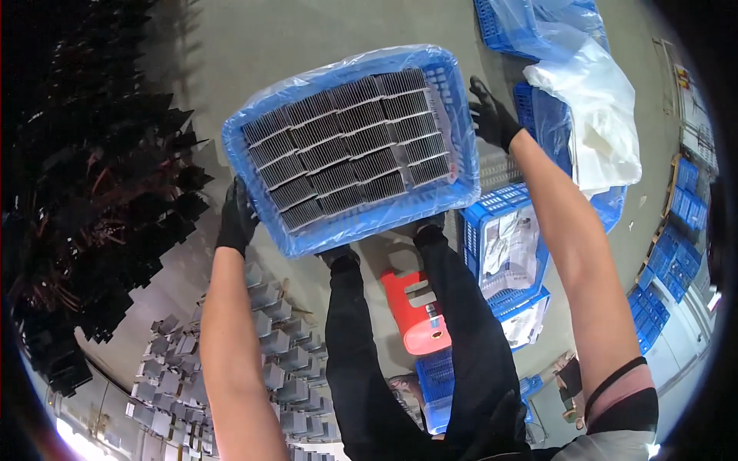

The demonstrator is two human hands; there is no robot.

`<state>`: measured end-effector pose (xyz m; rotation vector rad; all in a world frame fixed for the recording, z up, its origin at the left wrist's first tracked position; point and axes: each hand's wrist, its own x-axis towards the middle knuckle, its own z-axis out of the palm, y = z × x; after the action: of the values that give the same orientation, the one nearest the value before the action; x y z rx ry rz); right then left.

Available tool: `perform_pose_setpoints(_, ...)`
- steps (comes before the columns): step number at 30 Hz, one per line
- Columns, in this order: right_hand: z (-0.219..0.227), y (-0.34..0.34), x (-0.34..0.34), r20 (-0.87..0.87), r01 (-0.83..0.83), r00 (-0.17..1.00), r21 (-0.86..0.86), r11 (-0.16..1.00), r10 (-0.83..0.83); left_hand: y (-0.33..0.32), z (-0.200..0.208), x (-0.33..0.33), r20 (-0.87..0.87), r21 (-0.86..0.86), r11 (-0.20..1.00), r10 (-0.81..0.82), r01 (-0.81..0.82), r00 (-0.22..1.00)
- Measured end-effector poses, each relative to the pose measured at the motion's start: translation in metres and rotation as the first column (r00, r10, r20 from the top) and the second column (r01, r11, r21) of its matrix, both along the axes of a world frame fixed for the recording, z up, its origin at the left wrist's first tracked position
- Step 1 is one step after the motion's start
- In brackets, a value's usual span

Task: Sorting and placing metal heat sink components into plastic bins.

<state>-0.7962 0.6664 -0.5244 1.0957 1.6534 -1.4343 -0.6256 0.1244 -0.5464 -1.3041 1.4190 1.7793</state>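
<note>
In front of me is a blue plastic crate [338, 240], lined with clear plastic film. Inside it, rows of dark, thin-finned blocks [350, 142] with pale edges stand packed side by side. My left hand [238, 215], in a black glove, is closed against the crate's left outer wall, its fingers partly hidden there. Just off the opposite wall, my right hand [492, 115], also black-gloved, is open with its fingers spread. Whether its fingertips touch the film is hard to tell. My shoes show partly below the crate's near edge.
Blue crates [503, 246] with papers and white plastic sheeting [596, 115] stand along my right. A red plastic stool [415, 311] is between my legs. Grey metal pieces [280, 361] stand in rows at lower left, with a mass of dark pieces [92, 200] farther left.
</note>
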Motion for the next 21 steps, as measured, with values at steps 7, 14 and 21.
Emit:
perform_pose_setpoints(7,-0.02,0.004,-0.034,-0.527,-0.181,0.844,-0.115,0.977,0.094,-0.042,0.001,-0.005,-0.279,-0.373,0.905,-0.318,0.203,0.906)
perform_pose_setpoints(14,0.042,-0.049,0.025,-0.505,-0.658,0.303,0.503,0.561,0.808,0.008,0.054,0.003,-0.13,-0.841,0.432,-0.746,0.325,0.653)
perform_pose_setpoints(21,-0.029,-0.026,-0.056,-0.606,-0.34,0.669,0.265,0.902,0.43,0.018,0.034,-0.064,-0.316,-0.852,0.52,-0.614,0.069,0.723)
